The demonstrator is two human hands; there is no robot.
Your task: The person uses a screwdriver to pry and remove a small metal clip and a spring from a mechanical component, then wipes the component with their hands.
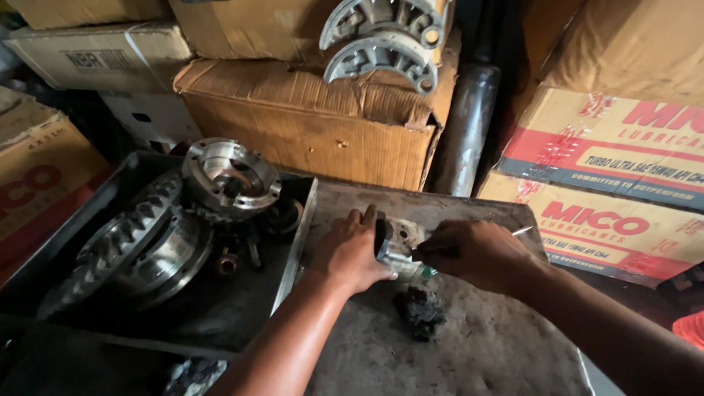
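Steel housing [396, 246] near the tray's [499, 352] far edge: judged heavy, rigid, greasy. Left hand [350, 253] clasps its side; right hand [473, 253] pinches a thin tool [522, 231].

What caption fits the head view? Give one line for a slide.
Left hand steadies a small metal part while right hand works a thin tool on it.

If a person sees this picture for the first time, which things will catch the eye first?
Probably the two hands at the centre: the left hand and right hand grip a small metal part over a dirty tray. To the left, a big ring gear lies in a dark tray. Cardboard boxes stand behind.
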